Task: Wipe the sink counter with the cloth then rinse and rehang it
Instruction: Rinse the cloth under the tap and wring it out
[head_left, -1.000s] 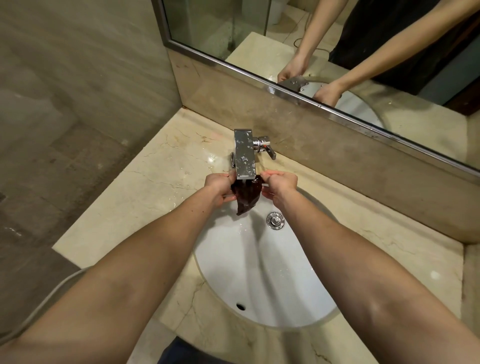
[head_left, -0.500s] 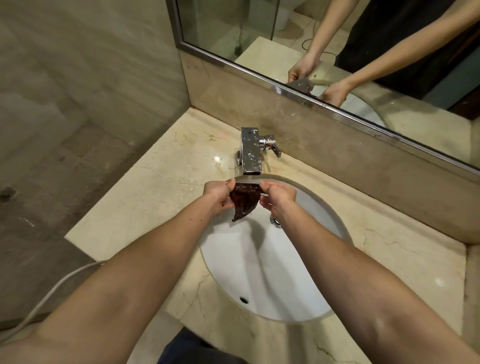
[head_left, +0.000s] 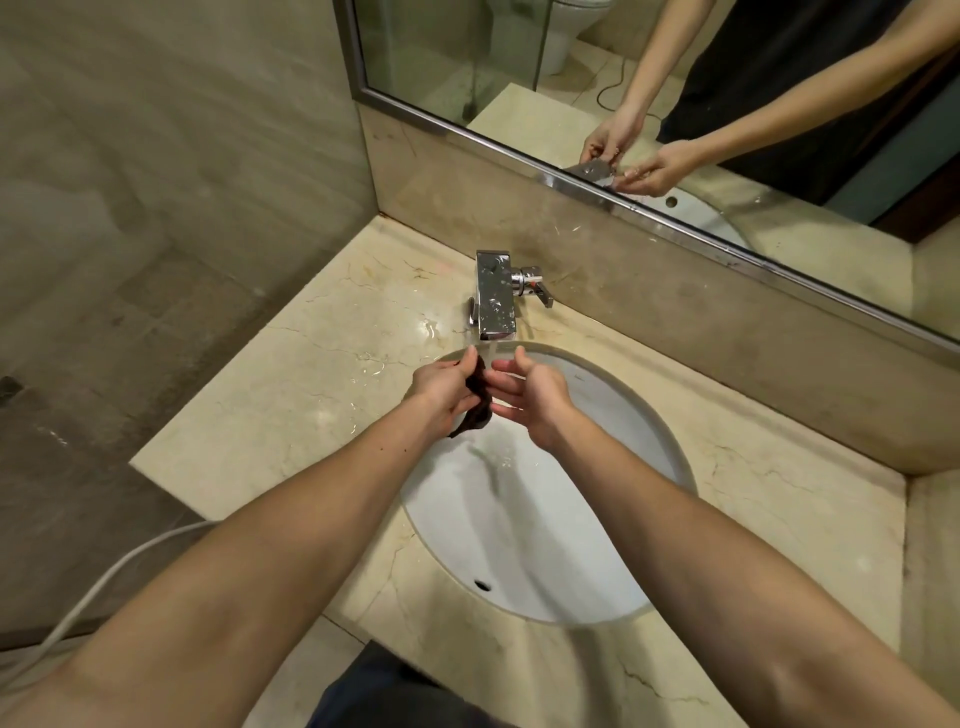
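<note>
Cloth (head_left: 478, 401) was what changed in the head view, the only feed I had. A second before, I saw it stretched between both hands right under the faucet (head_left: 496, 296) spout; half a second before, same two-handed pinch, a bit nearer me. At this moment it sat bunched in the left hand (head_left: 441, 388) alone, thumb and fingers curled round it, dark tail hanging below the palm over the sink (head_left: 524, 540) bowl. Right hand (head_left: 537, 402) had let go: fingers (head_left: 501, 371) nearly straight, spread, nothing gripped. Their tips were at the cloth or just beside it; I couldn't tell which. Water ran from the spout past the hands into the bowl. Wet patches showed on the counter (head_left: 311, 374) left of the faucet. My read: rinse step underway, moving from spreading to gathering, likely ahead of a wring. Tap was still on and rehanging not yet done; no hook or rail was in view.
</note>
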